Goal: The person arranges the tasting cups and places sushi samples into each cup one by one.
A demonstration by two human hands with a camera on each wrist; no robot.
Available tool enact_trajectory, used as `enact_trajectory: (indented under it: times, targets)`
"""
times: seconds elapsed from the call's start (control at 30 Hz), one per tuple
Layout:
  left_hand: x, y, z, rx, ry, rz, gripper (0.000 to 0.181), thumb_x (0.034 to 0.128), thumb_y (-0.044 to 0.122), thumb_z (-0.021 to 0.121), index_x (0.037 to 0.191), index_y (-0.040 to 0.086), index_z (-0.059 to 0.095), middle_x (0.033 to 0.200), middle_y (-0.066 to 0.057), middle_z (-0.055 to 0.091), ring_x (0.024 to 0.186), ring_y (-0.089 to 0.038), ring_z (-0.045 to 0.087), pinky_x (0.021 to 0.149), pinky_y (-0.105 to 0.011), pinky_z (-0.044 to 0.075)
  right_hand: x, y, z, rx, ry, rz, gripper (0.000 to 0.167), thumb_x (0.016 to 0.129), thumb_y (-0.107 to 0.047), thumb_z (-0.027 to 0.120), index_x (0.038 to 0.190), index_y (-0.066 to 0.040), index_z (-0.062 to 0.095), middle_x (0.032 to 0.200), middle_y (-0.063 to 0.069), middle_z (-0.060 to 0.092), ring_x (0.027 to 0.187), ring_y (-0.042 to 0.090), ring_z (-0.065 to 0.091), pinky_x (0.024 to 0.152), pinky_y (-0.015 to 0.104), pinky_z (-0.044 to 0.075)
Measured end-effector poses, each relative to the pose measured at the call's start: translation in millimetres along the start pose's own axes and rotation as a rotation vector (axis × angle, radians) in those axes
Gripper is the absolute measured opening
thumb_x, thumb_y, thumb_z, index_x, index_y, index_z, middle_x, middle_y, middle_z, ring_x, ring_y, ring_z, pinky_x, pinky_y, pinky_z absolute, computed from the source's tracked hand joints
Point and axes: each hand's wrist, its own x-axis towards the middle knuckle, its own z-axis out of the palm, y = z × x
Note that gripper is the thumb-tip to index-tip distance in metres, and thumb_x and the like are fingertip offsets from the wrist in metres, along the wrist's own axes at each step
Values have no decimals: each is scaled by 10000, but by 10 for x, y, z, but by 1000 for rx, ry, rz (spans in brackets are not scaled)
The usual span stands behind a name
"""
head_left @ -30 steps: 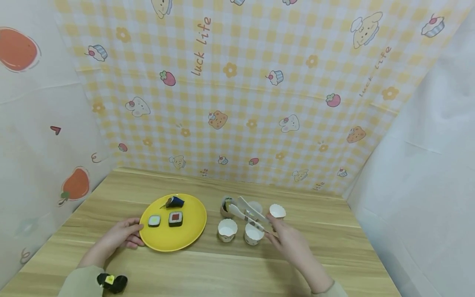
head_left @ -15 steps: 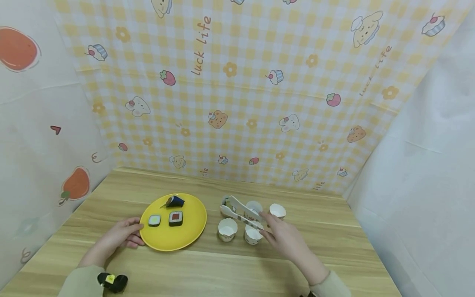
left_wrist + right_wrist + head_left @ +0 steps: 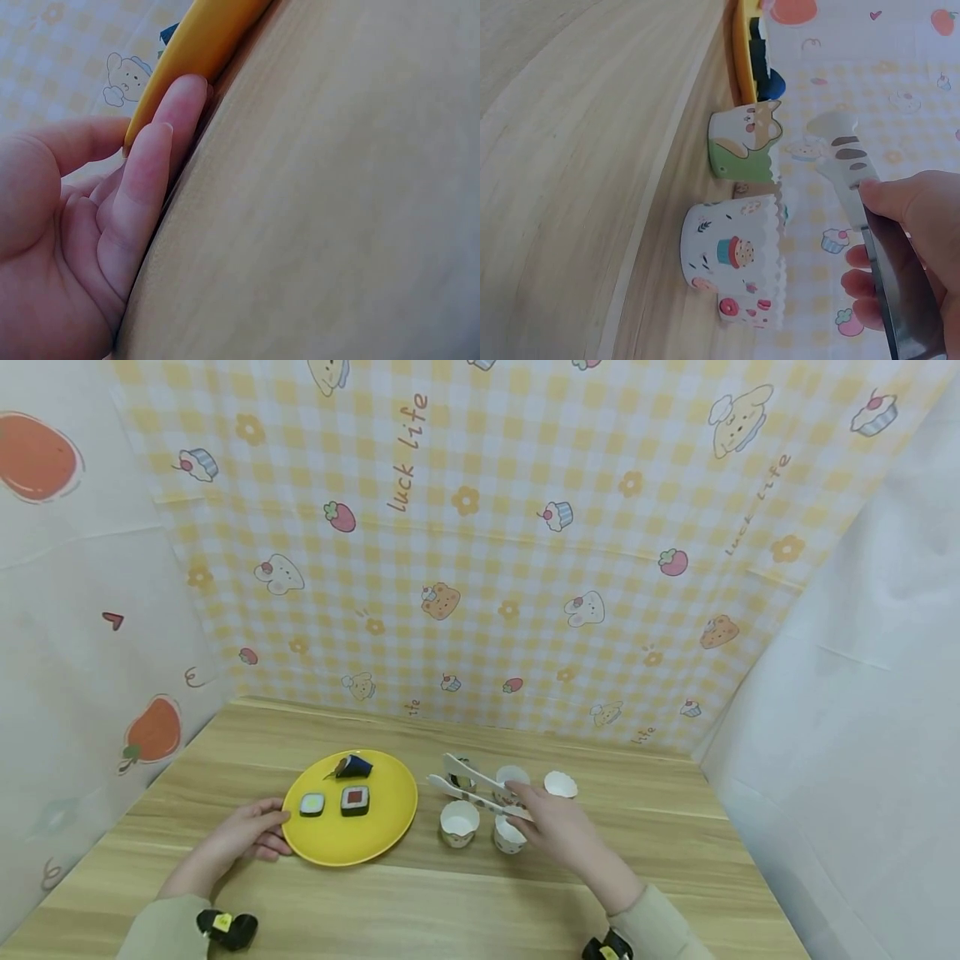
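At the left edge of the yellow plate (image 3: pixel 345 845), my left hand (image 3: pixel 243 833) pinches the rim, thumb above and fingers underneath. On the plate lie a toy sushi roll (image 3: pixel 356 802) with a red centre, a smaller one (image 3: pixel 312 805) with a green centre, and a dark-blue cone-shaped piece (image 3: pixel 354 767). My right hand (image 3: pixel 555 827) grips a pair of tongs (image 3: pixel 900 277) with white, brown-striped tips. Those tips are spread apart over the back-left paper cup. A dark piece (image 3: pixel 459 779) shows there between the tong arms, partly hidden; nothing is visibly pinched.
More paper cups stand close by: one at front left (image 3: pixel 459 823), one at front right (image 3: pixel 510 837), one behind (image 3: pixel 513 775) and one farther right (image 3: pixel 560 785). A checked cloth (image 3: pixel 480 635) hangs behind the wooden table (image 3: pixel 420 918).
My right hand has moved left with the tongs, carrying their tips past the back-left cup toward the plate. The left hand and plate have stayed in place.
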Motion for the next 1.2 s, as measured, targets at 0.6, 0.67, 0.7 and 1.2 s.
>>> enact_trajectory:
  times: [0.6, 0.67, 0.7, 1.2]
  targets:
    - [16, -16, -22, 2, -13, -9, 668, 1012, 168, 443, 1390, -236, 68, 803, -116, 666, 709, -243, 684, 618, -333, 572, 249, -75, 125, -3, -8, -62, 477, 861, -245, 732, 1258, -39, 567, 915, 36, 656, 713, 134, 628, 523, 247, 499]
    - [15, -21, -27, 2, -16, -6, 670, 1013, 168, 440, 1390, -236, 62, 804, -116, 666, 709, -242, 684, 617, -331, 572, 276, -83, 142, -4, -13, -65, 480, 869, -249, 724, 1269, -40, 562, 913, 38, 657, 701, 127, 627, 505, 224, 487]
    - [14, -22, -27, 1, -16, -7, 671, 1013, 168, 441, 1391, -236, 62, 802, -116, 666, 708, -241, 684, 617, -330, 572, 290, -89, 147, 4, -17, -63, 478, 874, -247, 719, 1274, -38, 561, 916, 46, 659, 697, 125, 626, 499, 214, 480]
    - [-2, 1, -11, 3, -5, -14, 670, 1012, 172, 445, 1392, -233, 71, 802, -117, 668, 707, -242, 684, 618, -332, 572, 500, -161, 268, 45, -38, -66, 493, 920, -318, 654, 1339, -95, 521, 1122, 63, 666, 778, 131, 648, 571, 249, 515]
